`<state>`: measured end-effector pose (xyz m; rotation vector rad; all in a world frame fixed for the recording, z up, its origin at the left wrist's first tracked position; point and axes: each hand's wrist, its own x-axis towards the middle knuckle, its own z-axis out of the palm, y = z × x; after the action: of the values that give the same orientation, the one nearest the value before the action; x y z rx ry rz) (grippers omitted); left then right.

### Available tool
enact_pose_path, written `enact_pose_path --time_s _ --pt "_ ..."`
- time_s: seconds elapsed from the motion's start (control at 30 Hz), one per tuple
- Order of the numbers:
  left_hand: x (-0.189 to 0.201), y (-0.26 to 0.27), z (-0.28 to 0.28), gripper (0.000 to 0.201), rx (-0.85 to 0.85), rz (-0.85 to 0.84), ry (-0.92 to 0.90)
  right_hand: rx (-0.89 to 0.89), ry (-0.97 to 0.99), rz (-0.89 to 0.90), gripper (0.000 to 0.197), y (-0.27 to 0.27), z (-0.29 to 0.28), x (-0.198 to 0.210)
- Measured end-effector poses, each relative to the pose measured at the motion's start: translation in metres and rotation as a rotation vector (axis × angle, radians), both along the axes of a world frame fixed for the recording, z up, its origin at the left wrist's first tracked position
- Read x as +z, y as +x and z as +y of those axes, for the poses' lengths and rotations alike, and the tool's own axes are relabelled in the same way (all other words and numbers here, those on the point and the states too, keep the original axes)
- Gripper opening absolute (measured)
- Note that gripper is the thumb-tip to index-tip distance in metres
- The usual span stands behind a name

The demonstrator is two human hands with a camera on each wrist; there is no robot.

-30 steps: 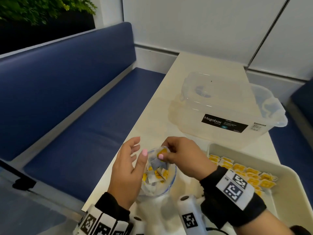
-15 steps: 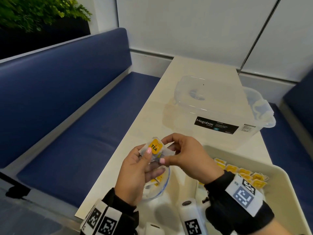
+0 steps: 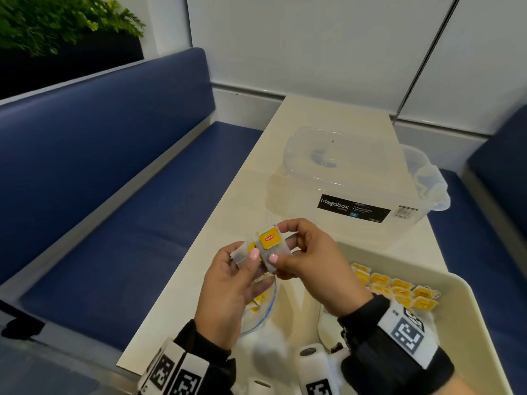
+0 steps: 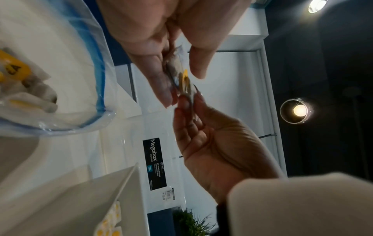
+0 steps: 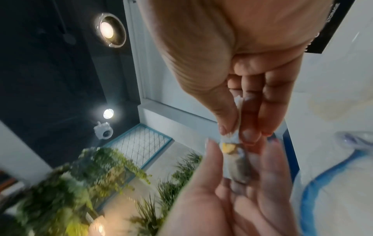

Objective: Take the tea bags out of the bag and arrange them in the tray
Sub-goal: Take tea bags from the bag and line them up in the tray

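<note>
Two hands meet above the counter (image 3: 199,277) in the head view: the left hand (image 3: 228,292) pinches one tea bag (image 3: 242,253) under its thumb, and the right hand (image 3: 310,260) pinches another tea bag with a yellow tag (image 3: 269,238); the two bags overlap. Below them lies the clear bag (image 3: 263,306) with more tea bags inside. To the right, the tray (image 3: 470,323) holds rows of yellow-tagged bags (image 3: 396,289). A lidded clear storage box (image 3: 356,181) stands beyond.

From the left wrist, the left hand (image 4: 161,47) clamps a tea bag (image 4: 182,78) edge-on, with the right hand (image 4: 218,140) touching it from below.

From the right wrist, the right hand (image 5: 242,79) nips a bag's white edge (image 5: 238,111); the left hand (image 5: 232,191) grips the bag below.
</note>
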<state>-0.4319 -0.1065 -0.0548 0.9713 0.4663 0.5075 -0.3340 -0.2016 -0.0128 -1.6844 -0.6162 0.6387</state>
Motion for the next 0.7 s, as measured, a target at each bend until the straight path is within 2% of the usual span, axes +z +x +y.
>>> enact_pose_path --time_s 0.1,0.2,0.3,0.37,0.47,0.6,0.7 --pt "0.001 0.003 -0.003 0.038 0.042 0.037 0.107 0.013 -0.07 -0.136 0.035 -0.003 0.0 -0.004" --pt "0.002 0.002 0.0 0.029 0.104 0.123 0.348 0.021 -0.126 -0.279 0.028 -0.001 -0.006 0.0" --pt "0.004 -0.001 0.002 0.032 0.123 0.174 0.577 -0.034 -0.141 -0.419 0.014 0.005 -0.013 0.007" --pt "0.006 -0.001 0.002 0.034 0.109 0.18 0.619 -0.036 -0.183 -0.495 0.016 0.009 -0.017 0.011" --pt "0.006 0.003 -0.002 0.027 0.058 0.136 0.47 -0.032 -0.18 -0.476 0.023 0.011 -0.02 0.015" --pt "0.007 0.008 -0.01 0.02 0.0 0.088 0.221 -0.042 -0.008 -0.298 0.024 0.013 -0.026 0.017" --pt "0.008 0.011 -0.014 0.019 -0.018 0.042 0.086 -0.068 -0.017 -0.317 0.024 0.013 -0.032 0.015"
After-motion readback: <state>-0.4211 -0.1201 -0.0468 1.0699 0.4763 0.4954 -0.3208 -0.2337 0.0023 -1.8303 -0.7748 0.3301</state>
